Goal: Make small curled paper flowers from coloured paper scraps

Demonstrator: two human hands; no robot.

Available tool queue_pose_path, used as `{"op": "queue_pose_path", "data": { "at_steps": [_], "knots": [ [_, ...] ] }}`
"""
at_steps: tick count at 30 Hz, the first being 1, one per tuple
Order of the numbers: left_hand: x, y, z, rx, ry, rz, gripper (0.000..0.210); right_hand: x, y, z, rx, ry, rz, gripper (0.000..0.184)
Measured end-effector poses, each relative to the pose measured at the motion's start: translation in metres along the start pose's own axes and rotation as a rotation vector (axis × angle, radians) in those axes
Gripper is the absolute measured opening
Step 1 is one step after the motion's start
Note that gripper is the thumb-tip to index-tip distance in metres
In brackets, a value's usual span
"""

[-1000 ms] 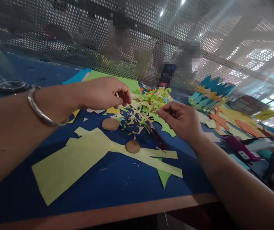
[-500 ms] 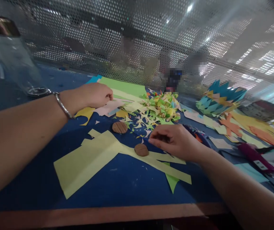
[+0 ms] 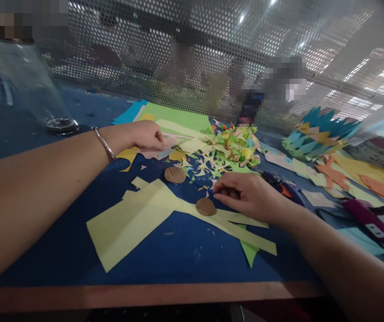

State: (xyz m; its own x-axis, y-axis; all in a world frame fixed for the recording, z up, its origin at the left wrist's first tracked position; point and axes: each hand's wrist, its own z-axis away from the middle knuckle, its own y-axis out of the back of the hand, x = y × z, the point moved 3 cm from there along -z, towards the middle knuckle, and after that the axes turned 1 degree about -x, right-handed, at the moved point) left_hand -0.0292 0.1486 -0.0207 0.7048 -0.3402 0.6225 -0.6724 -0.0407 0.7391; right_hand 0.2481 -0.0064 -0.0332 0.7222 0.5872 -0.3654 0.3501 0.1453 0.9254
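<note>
Many paper bits (image 3: 208,163)
Left hand (image 3: 149,135) at pink paper (image 3: 170,141), right hand (image 3: 245,196) curled near a brown circle (image 3: 206,206) (can't tell if they hold anything).

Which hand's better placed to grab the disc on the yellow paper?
Right hand, likely: it is close beside that disc. The left hand is farther off, at the pink paper.

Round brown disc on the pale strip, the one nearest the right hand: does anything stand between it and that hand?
Nothing visible does. The right hand is beside the brown disc, to its right and slightly beyond it. A tiny pale scrap lies just behind the disc, but looks too flat to matter.
</note>
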Motion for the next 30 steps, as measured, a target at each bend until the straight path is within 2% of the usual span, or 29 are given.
{"op": "queue_pose_path", "data": {
  "at_steps": [1,4,6,8,11,15,16,17,18,20,24,30],
  "knots": [
    [-0.001,-0.001,-0.003,-0.090,0.029,-0.034,0.028,0.000,0.000,0.000,0.007,-0.001,0.005,0.011],
    [-0.001,0.000,-0.007,-0.258,0.089,-0.206,0.030,-0.001,0.000,0.000,0.037,-0.009,0.003,0.012],
    [0.000,0.002,-0.008,-0.321,0.112,-0.309,0.030,-0.002,0.000,-0.001,0.050,-0.007,-0.008,0.014],
    [0.001,0.002,-0.007,-0.329,0.112,-0.319,0.029,-0.003,-0.001,-0.001,0.053,0.007,-0.008,0.015],
    [0.001,0.000,-0.007,-0.267,0.099,-0.246,0.027,-0.002,-0.002,-0.001,0.058,0.019,0.014,0.014],
    [0.017,-0.007,0.001,-0.104,0.100,0.040,0.034,-0.002,-0.001,0.000,0.086,0.018,0.010,0.013],
    [0.025,-0.012,0.005,-0.076,0.104,0.291,0.037,-0.004,0.000,0.000,0.092,0.030,-0.006,0.015],
    [0.034,-0.017,0.009,-0.059,0.091,0.500,0.033,-0.005,0.001,0.001,0.091,0.049,-0.024,0.018],
    [0.042,-0.022,0.014,-0.013,0.094,0.609,0.024,-0.008,0.002,0.001,0.081,0.077,-0.041,0.023],
    [0.058,-0.034,0.024,0.020,0.018,0.690,0.017,-0.014,0.002,0.002,0.039,0.143,-0.058,0.032],
    [0.072,-0.057,0.038,-0.119,-0.014,0.837,0.017,-0.022,-0.001,0.001,-0.035,0.195,-0.017,0.038],
    [0.074,-0.062,0.050,-0.187,0.191,0.923,0.019,-0.022,-0.001,-0.001,-0.036,0.137,-0.041,0.022]
  ]
}}
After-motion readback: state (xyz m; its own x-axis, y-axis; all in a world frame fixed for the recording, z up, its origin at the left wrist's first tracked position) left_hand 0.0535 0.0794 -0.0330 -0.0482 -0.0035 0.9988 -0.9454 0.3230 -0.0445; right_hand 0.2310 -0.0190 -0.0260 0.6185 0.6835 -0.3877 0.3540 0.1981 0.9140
